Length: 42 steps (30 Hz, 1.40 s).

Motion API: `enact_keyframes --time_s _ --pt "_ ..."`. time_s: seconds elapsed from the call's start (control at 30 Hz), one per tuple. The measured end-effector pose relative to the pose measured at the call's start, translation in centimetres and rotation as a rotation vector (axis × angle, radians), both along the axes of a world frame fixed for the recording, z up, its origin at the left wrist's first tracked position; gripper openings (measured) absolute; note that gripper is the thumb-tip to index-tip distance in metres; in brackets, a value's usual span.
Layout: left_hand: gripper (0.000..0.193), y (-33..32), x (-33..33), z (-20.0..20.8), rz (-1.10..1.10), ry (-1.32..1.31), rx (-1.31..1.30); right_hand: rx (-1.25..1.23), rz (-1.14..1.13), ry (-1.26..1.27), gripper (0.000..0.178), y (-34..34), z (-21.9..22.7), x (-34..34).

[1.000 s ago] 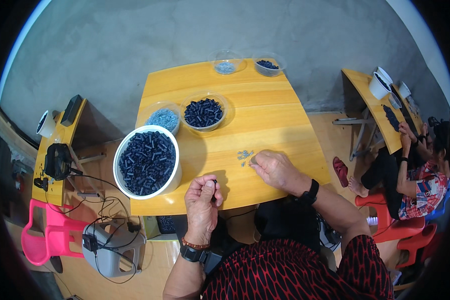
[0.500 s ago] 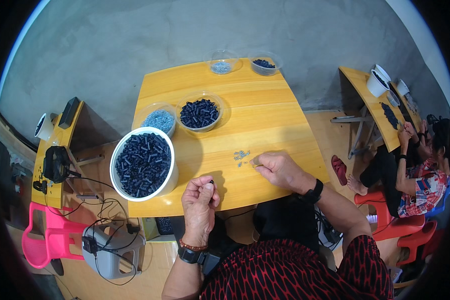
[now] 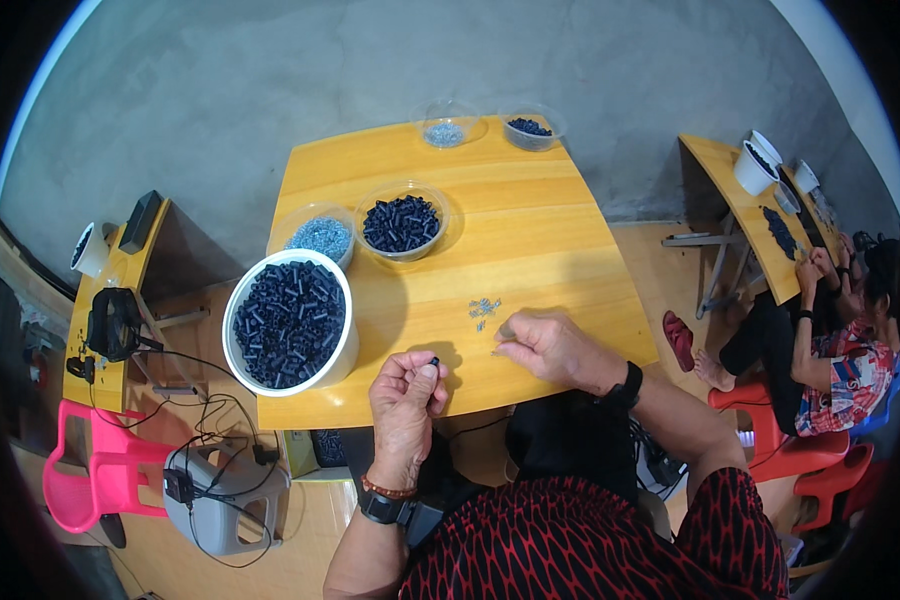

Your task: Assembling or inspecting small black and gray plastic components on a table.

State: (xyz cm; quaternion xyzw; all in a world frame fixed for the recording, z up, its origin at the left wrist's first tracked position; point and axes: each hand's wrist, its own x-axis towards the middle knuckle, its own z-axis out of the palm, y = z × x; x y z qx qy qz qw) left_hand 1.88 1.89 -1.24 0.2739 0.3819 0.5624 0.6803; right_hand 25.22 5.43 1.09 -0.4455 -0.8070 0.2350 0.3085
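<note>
My left hand (image 3: 404, 402) is closed at the table's near edge, pinching a small black plastic tube (image 3: 433, 361) between thumb and fingertips. To its right, my right hand (image 3: 558, 350) hovers low over the tabletop with thumb and forefinger nearly together. A tiny metal piece (image 3: 495, 352) seems to show at those fingertips, too small to make out its shape. Just beyond lies a little heap of small silvery metal parts (image 3: 485, 308). A large white bucket (image 3: 232, 345) filled with black tubes stands left of my left hand.
Behind the bucket are clear bowls of silvery parts (image 3: 320, 238) and black tubes (image 3: 402, 224). Two more bowls, one of silvery parts (image 3: 444, 134) and one of black pieces (image 3: 528, 132), stand at the far edge. A seated person (image 3: 820, 360) works at another table on the right.
My right hand has drawn back slightly from the small heap of metal parts toward my left hand. My left hand, with the black tube, has shifted slightly right.
</note>
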Motion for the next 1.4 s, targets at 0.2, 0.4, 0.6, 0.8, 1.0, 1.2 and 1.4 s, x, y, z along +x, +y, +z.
enact_keyframes --time_s 0.2,0.4,0.6,0.8,1.0,1.2,1.4 --pt "0.01 0.0 0.1 0.1 0.0 0.02 0.001 0.076 0.033 -0.203 0.014 -1.0 0.4 -1.0" --pt "0.011 -0.1 0.3 0.2 -0.023 0.034 0.019 0.014 0.019 0.022 0.013 -0.6 -0.7 -0.9" --pt "0.01 -0.4 0.0 0.3 -0.064 0.024 0.009 -0.31 0.072 0.13 0.016 -0.5 3.1 -4.4" --pt "0.011 -0.4 0.0 0.3 -0.084 0.036 0.016 -0.166 0.223 0.048 0.015 0.7 2.8 -5.0" --pt "0.013 -0.4 0.2 0.6 -0.075 0.102 0.008 -0.039 0.293 -0.128 0.017 1.1 3.8 -4.8" --pt "0.016 -0.6 0.7 -0.1 -0.018 0.218 0.112 0.038 0.349 -0.429 0.018 1.3 5.6 -5.3" --pt "0.02 -0.7 0.6 0.0 -0.012 0.227 0.094 -0.302 0.159 0.17 0.019 1.0 2.2 -5.4"
